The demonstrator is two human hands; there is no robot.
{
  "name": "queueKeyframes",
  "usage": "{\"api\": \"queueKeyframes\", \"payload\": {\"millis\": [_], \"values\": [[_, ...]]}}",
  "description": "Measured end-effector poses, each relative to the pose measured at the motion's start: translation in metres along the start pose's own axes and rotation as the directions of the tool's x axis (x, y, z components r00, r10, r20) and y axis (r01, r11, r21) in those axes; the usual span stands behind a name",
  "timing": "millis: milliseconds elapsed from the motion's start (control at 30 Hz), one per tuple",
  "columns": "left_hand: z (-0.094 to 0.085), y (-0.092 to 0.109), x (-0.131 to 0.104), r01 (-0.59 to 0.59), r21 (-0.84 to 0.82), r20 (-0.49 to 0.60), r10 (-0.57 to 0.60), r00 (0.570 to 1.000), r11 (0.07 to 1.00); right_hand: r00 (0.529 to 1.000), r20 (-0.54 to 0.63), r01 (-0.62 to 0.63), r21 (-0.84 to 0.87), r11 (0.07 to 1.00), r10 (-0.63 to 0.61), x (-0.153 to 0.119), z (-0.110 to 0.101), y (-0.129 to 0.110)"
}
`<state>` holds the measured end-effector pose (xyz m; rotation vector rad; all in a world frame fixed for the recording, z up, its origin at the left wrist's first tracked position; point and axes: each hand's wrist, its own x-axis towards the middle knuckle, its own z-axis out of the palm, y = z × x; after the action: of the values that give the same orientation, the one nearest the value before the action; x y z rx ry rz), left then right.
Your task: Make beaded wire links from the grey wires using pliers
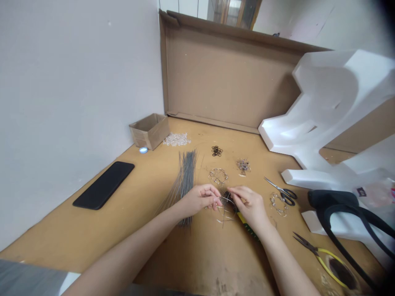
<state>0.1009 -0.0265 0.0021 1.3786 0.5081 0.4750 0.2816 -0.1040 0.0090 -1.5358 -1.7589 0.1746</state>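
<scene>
Fingers (211, 190), left hand (200, 200) and right hand (253, 206): pinching thin wire (227, 199) | wire ends blurred | green-yellow handle (248, 228) partly hidden

Table (154, 164): smooth tan top, slight sheen, stained near front. Small box (150, 130) and tall panel (222, 74): matt brown cardboard. Wire bundle (187, 176): thin grey metal. Scissors (279, 190): shiny metal blades, black plastic-looking handles.

Txt on dark label (361, 192) of clear pkt (375, 194) too blurry to read.
</scene>
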Motion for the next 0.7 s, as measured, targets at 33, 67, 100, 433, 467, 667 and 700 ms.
{"api": "queueKeyframes", "payload": {"millis": [33, 67, 100, 433, 467, 667, 700], "values": [[0.0003, -0.0008, 0.0001, -0.002, -0.001, 0.004, 0.002, 1.000, 1.000, 0.999, 0.025, 0.037, -0.031, 0.999, -0.036, -0.0005, 0.0003, -0.0004], [0.0005, -0.0016, 0.0001, -0.004, -0.005, 0.015, 0.004, 1.000, 1.000, 0.997, 0.042, 0.066, -0.054, 0.996, -0.064, -0.0008, 0.0005, -0.0009], [0.0007, -0.0021, -0.0001, -0.004, -0.014, 0.033, 0.004, 0.999, 1.000, 0.995, 0.052, 0.089, -0.071, 0.994, -0.085, -0.0009, 0.0007, -0.0014], [0.0011, 0.0053, -0.0054, 0.043, -0.048, 0.181, -0.034, 0.983, 0.998, 0.988, 0.132, 0.100, -0.183, 0.978, -0.076, -0.0013, -0.0042, 0.0015], [0.0010, 0.0043, -0.0048, 0.038, -0.043, 0.175, -0.030, 0.984, 0.998, 0.987, 0.138, 0.110, -0.183, 0.977, -0.086, -0.0018, -0.0039, 0.0014], [-0.0001, -0.0036, -0.0009, 0.034, 0.005, 0.119, -0.034, 0.992, 0.999, 0.976, 0.142, 0.184, -0.124, 0.975, -0.166, -0.0026, -0.0045, 0.0000], [-0.0002, -0.0040, -0.0006, 0.036, 0.018, 0.116, -0.038, 0.992, 0.999, 0.974, 0.153, 0.184, -0.116, 0.976, -0.166, -0.0022, -0.0054, -0.0006]]}}
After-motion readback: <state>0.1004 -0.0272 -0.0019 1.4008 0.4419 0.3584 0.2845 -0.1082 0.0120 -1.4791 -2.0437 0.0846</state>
